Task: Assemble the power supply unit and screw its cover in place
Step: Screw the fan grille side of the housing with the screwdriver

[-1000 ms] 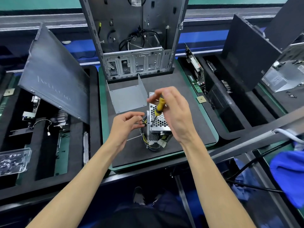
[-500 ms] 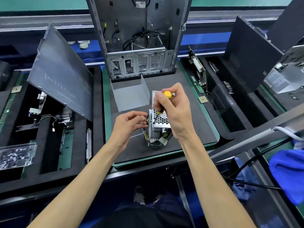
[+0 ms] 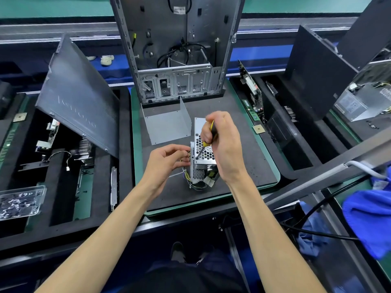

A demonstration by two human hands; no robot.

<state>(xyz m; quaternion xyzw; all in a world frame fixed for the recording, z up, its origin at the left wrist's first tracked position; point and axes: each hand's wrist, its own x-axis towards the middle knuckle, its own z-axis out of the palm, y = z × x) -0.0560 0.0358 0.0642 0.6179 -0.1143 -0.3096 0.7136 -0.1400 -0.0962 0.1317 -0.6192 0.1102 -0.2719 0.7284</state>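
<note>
Power supply [image 3: 202,163] near the middle of a dark foam mat [image 3: 249,166] with a green rim: boxy, bright sheet metal, top cover [image 3: 200,129] punched with a honeycomb of holes, near end grilled with finer perforations. Yellow and black wires [image 3: 198,185] and a pale connector spilling from the near end onto the mat. Right hand [image 3: 224,144] curled round a screwdriver [image 3: 208,137] — yellow-and-black handle, thin dark shaft slanting down-left, tip on the perforated cover near its left edge. Left hand [image 3: 167,160] at the unit's left side, fingers bent, thumb and fingertips close together right by the wires; whether pinching anything, cannot tell. Just behind the unit, a loose bent panel [image 3: 167,125] of matte grey metal, L-shaped, one flap standing upright. Further back, an open PC case [image 3: 177,49] standing on end, bare steel inside, black cables looped in it, ribbed drive cage at its foot. Left of the mat, a dark side panel [image 3: 78,98] leaning tilted over black foam trays [image 3: 63,197] holding small parts, and a clear plastic box [image 3: 20,200] of screws at the far left. Right of the mat, circuit boards [image 3: 251,89] standing on edge in a foam slot, a small square chip [image 3: 259,129] lying flat, another dark panel [image 3: 317,66] leaning, a second silver supply [image 3: 359,102] beyond. Blue cloth [image 3: 368,216] at the lower right, crossed by a slanting metal bar [image 3: 328,172]. Right hand hiding much of the cover's right half.
</note>
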